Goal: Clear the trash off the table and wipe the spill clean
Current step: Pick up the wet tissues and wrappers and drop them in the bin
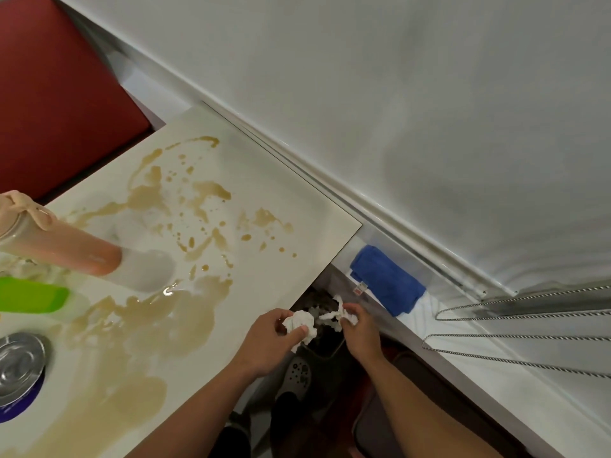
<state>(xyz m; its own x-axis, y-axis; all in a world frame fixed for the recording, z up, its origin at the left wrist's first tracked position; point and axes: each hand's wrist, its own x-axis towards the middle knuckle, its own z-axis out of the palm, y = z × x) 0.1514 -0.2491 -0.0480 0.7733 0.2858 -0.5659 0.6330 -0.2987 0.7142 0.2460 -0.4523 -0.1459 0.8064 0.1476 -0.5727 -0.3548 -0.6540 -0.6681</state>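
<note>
A brown liquid spill (158, 305) spreads in puddles and splashes over most of the white table (297, 206). My left hand (267, 342) grips a crumpled white tissue (300, 323) just past the table's right edge. My right hand (357, 328) pinches a second, twisted piece of white tissue (334, 315). Both hands hover over a dark trash bin (325, 350) on the floor beside the table, which holds some white scraps.
On the table's left side lie a pink bottle (56, 246) on its side, a green object (31, 297) and a metal can (18, 368). A folded blue cloth (385, 280) rests on the white ledge at right. Wire hangers (515, 325) lie farther right. A red chair (56, 94) stands behind.
</note>
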